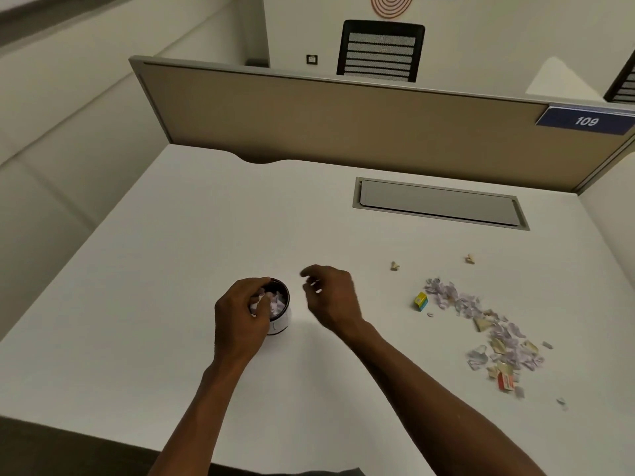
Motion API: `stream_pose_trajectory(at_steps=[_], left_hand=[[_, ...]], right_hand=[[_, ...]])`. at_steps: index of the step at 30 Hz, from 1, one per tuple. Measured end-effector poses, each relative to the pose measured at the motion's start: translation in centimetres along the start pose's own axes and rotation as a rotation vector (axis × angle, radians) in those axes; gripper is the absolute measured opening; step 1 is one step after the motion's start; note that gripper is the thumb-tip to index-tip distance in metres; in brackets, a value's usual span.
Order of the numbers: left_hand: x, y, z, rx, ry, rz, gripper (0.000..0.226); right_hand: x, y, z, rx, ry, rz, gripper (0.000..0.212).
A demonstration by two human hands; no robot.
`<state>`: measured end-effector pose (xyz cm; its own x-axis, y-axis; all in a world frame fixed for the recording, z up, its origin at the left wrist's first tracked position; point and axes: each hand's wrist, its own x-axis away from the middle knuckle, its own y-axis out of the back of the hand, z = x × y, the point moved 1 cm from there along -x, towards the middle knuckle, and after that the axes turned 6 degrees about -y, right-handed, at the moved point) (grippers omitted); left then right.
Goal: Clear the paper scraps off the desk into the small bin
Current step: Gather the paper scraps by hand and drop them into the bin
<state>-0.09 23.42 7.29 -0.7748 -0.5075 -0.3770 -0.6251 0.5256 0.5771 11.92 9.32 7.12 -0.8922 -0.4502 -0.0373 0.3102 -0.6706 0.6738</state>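
Left hand (240, 314) is seen curled over the small bin (280, 316) near desk (171, 252) centre, fingers pinched on white paper bits at the rim, with bin already partly filled. Right hand (331, 297) is held just right of the bin, above the desk, fingers loosely curled and apart, nothing gripped. Paper scraps (494, 333) are strewn well to the right in a band running from far-left to near-right, beside a small yellow box (421, 301); right hand is judged the nearer, so a rightward reach is called for.

Bin (280, 319) left on desk (206, 235); scraps (488, 324) right.
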Motion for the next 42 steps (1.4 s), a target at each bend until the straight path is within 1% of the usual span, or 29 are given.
stream_pose_trajectory(at_steps=[2, 4, 5, 7, 9, 12, 17, 19, 23, 27, 29, 31, 34, 38, 40, 42], left_hand=[[0.4, -0.5, -0.9, 0.046, -0.016, -0.035, 0.027], [1.4, -1.7, -2.2, 0.089, -0.082, -0.024, 0.024], [2.2, -2.5, -2.8, 0.109, -0.130, 0.010, 0.023], [4.2, -4.4, -3.3, 0.130, -0.206, 0.126, 0.024], [6.1, -6.4, -2.7, 0.094, -0.225, 0.264, 0.033], [8.0, -8.8, -0.8, 0.001, -0.218, 0.414, 0.050], [9.4, -11.7, 2.4, -0.257, -0.295, 0.545, 0.069], [9.8, -12.3, 3.3, -0.334, -0.312, 0.579, 0.074], [10.4, -13.0, 4.3, -0.352, -0.313, 0.603, 0.075], [10.6, -13.4, 3.8, -0.350, -0.311, 0.589, 0.075], [10.6, -13.6, 3.5, -0.362, -0.306, 0.591, 0.076], [10.6, -13.6, 3.5, -0.385, -0.303, 0.601, 0.076], [10.8, -13.0, 3.8, -0.406, -0.271, 0.620, 0.074], [11.1, -11.6, 4.5, -0.428, -0.247, 0.608, 0.070], [11.0, -10.8, 4.9, -0.436, -0.245, 0.581, 0.069], [10.5, -10.2, 5.3, -0.440, -0.252, 0.562, 0.069]], right_hand=[[-0.1, 1.2, -3.1, 0.037, -0.138, -0.068, 0.021], [-0.2, 2.2, -6.0, 0.135, -0.235, -0.079, 0.026], [-0.2, 2.5, -7.3, 0.186, -0.272, -0.065, 0.030], [-0.2, 2.6, -9.2, 0.260, -0.321, -0.009, 0.038], [-0.2, 2.2, -10.3, 0.334, -0.323, 0.063, 0.042], [0.3, 1.6, -10.9, 0.422, -0.276, 0.097, 0.030], [0.7, 1.5, -11.6, 0.446, -0.243, 0.051, 0.019], [0.9, 1.5, -11.9, 0.447, -0.246, 0.032, 0.019], [0.9, 1.8, -11.7, 0.367, -0.285, 0.029, 0.018], [0.6, 2.0, -9.1, 0.019, -0.316, -0.021, 0.011], [0.2, 2.0, -6.7, -0.142, -0.268, -0.047, 0.008], [-0.2, 1.7, -4.1, -0.237, -0.172, -0.052, 0.006], [-0.6, 0.1, -0.8, -0.248, -0.056, 0.012, 0.006], [-0.4, -2.8, 1.4, -0.156, 0.001, 0.148, 0.012], [-0.1, -3.6, 1.9, -0.166, 0.015, 0.153, 0.012], [0.1, -3.8, 2.0, -0.202, -0.001, 0.120, 0.011]])
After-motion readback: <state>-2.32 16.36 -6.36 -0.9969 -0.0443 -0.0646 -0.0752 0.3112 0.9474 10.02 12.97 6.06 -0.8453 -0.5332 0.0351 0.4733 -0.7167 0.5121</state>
